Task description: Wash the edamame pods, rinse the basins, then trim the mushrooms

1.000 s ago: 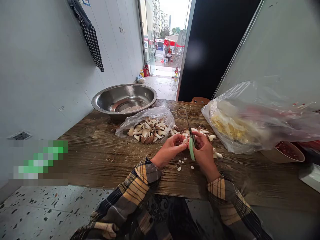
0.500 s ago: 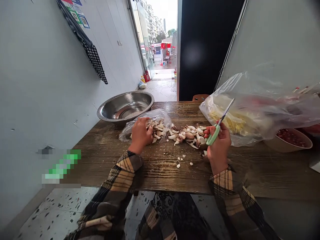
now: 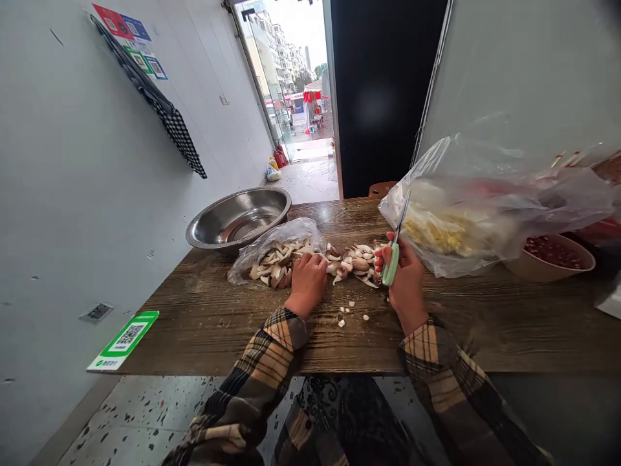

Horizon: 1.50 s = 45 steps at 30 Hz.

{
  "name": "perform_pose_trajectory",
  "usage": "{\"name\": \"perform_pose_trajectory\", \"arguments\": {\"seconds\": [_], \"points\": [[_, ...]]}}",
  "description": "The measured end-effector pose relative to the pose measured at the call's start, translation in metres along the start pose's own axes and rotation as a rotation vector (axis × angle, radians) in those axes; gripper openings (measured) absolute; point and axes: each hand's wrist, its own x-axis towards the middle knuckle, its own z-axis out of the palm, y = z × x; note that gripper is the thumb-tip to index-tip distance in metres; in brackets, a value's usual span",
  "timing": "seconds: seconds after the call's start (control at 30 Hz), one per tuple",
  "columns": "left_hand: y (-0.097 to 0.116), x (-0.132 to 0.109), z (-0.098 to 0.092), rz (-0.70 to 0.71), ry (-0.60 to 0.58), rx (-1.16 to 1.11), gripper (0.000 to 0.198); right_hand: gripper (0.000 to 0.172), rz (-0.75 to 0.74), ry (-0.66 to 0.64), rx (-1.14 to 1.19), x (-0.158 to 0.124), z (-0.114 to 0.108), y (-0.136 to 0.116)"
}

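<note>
My right hand [image 3: 406,279] grips a pair of scissors [image 3: 392,260] by the pale green handles, blades pointing up and away from me. Just left of it lies a heap of brown-capped mushrooms [image 3: 356,262] on the wooden table. My left hand [image 3: 309,281] is between that heap and a clear plastic bag [image 3: 242,259], with its fingers curled down among the mushrooms. Its fingertips are hidden, so what they hold does not show. More mushroom pieces [image 3: 277,265] spill from the bag's mouth. A few small white cut bits [image 3: 341,323] lie nearer to me.
A steel basin [image 3: 237,217] stands at the far left of the table [image 3: 194,336]. On the right are a large plastic bag [image 3: 446,226] with yellowish contents and a bowl [image 3: 553,262] of dark red pieces. A green QR card [image 3: 127,336] sits at the left edge.
My left hand has moved right, from on top of the bag to the mushrooms beside it. The scissors stay in my right hand. The view has shifted slightly.
</note>
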Motion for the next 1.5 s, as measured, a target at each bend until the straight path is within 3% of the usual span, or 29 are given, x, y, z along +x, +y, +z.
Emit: {"name": "perform_pose_trajectory", "arguments": {"seconds": [0.13,0.33,0.47,0.6,0.87,1.03,1.3,1.5], "points": [[-0.009,0.001,0.000,-0.070,0.043,-0.227,0.013,0.053,0.018,0.000,-0.005,0.000,0.001,0.000],[-0.006,0.000,-0.008,-0.260,0.007,-1.086,0.023,0.057,0.075,-0.018,-0.051,-0.001,0.002,0.001],[0.002,0.000,-0.009,-0.297,-0.019,-1.545,0.021,0.057,0.056,-0.122,-0.151,-0.004,0.001,0.005],[0.008,-0.003,-0.006,-0.329,-0.009,-1.817,0.015,0.058,0.032,-0.227,-0.282,-0.005,0.000,0.011],[0.006,-0.011,-0.009,-0.365,0.000,-1.808,0.033,0.054,-0.082,-0.374,-0.533,-0.006,-0.011,0.026],[0.006,-0.014,-0.011,-0.334,0.024,-1.733,0.030,0.053,-0.183,-0.463,-0.817,-0.016,-0.028,0.008],[0.011,-0.016,-0.011,-0.178,-0.117,-1.703,0.028,0.058,-0.218,-0.673,-1.189,-0.043,-0.055,-0.023],[0.017,-0.017,-0.008,-0.151,-0.205,-1.696,0.031,0.054,-0.154,-0.691,-1.226,-0.056,-0.055,-0.027]]}}
